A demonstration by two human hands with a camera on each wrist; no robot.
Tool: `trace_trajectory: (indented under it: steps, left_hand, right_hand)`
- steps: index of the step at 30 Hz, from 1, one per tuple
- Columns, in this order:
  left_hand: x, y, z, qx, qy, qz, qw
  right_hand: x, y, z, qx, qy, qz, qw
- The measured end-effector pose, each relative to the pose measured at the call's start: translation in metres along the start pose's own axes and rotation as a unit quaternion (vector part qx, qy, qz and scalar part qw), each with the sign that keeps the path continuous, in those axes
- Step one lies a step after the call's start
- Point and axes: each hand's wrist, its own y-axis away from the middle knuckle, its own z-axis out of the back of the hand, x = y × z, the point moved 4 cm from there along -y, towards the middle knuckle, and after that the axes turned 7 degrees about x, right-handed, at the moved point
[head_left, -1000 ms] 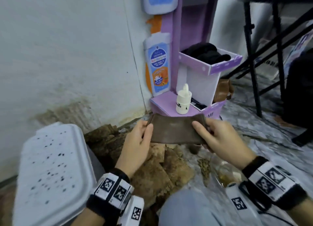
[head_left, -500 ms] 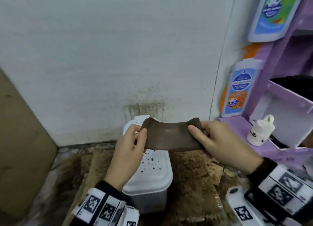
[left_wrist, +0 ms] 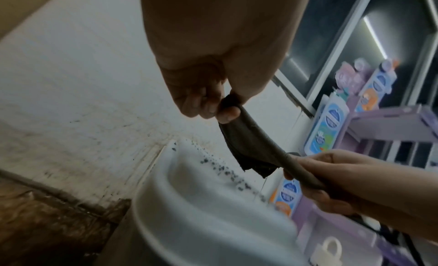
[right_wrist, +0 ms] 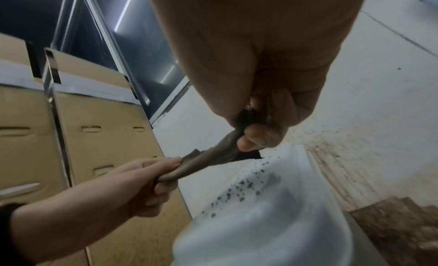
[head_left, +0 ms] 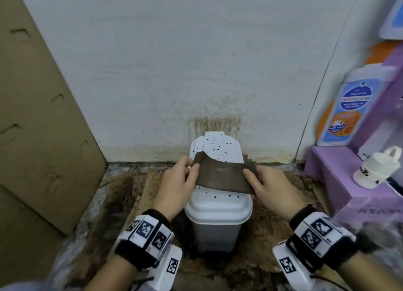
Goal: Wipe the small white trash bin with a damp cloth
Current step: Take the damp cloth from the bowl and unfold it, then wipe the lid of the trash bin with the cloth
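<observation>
A small white trash bin [head_left: 218,205] stands on the floor against the wall, its closed lid [head_left: 216,147] dotted with dark specks. Just above the lid a dark brown cloth [head_left: 222,175] is stretched between both hands. My left hand [head_left: 189,171] pinches its left end, thumb on top. My right hand [head_left: 250,177] pinches the right end. In the left wrist view the cloth [left_wrist: 249,144] hangs over the speckled lid [left_wrist: 201,195], and a drop falls from its lower corner. The right wrist view shows the cloth [right_wrist: 213,157] taut above the lid [right_wrist: 260,204].
A flattened cardboard box [head_left: 43,116] leans at the left. A purple shelf unit [head_left: 340,177] stands at the right with a small white bottle [head_left: 375,171] and tall lotion bottles [head_left: 349,107]. The floor [head_left: 130,192] round the bin is brown and stained, and the wall behind it is spattered.
The view has swung left from the purple shelf to the bin, which now sits centred. Both hands have carried the stretched cloth over the bin lid, still holding its two ends.
</observation>
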Motion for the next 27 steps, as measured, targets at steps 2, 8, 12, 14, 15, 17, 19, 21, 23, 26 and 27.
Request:
trace_trajectory:
  steps: [2,8,12,14,15,17,19,21,23,26,27]
  left_hand:
    - [0.002,-0.006,-0.004,0.016,-0.052,-0.012,0.998]
    - [0.007,-0.025,-0.014,0.050,-0.272,-0.055,0.959]
    - [0.005,-0.031,-0.012,0.036,-0.331,-0.097,0.938]
    - [0.006,-0.035,-0.013,0.028,-0.347,-0.116,0.930]
    - [0.006,-0.038,-0.014,0.025,-0.351,-0.125,0.928]
    - [0.006,-0.043,-0.017,0.019,-0.343,-0.145,0.928]
    - [0.007,-0.047,-0.020,0.020,-0.323,-0.161,0.932]
    - [0.010,-0.052,-0.023,0.016,-0.292,-0.172,0.941]
    - [0.012,-0.054,-0.025,0.014,-0.268,-0.178,0.947]
    - [0.012,-0.053,-0.026,0.022,-0.268,-0.175,0.947]
    - [0.014,-0.051,-0.025,0.019,-0.267,-0.164,0.949]
  right_hand:
    - [-0.003,0.011,-0.005,-0.029,0.013,-0.021,0.999]
    - [-0.021,0.029,-0.030,-0.055,0.103,-0.088,0.989]
    - [-0.021,0.037,-0.040,-0.078,0.210,-0.115,0.968]
    - [-0.014,0.036,-0.039,-0.135,0.265,-0.066,0.952]
    - [-0.010,0.032,-0.037,-0.138,0.260,-0.009,0.956]
    - [-0.002,0.018,-0.036,-0.067,0.257,0.135,0.955]
    - [-0.002,0.002,-0.044,0.031,0.281,0.230,0.931]
    - [-0.010,-0.007,-0.055,0.097,0.281,0.250,0.921]
    - [-0.020,-0.006,-0.067,0.094,0.249,0.231,0.936]
    - [-0.026,0.008,-0.081,-0.003,0.199,0.179,0.964]
    - [-0.025,0.013,-0.086,-0.037,0.187,0.156,0.969]
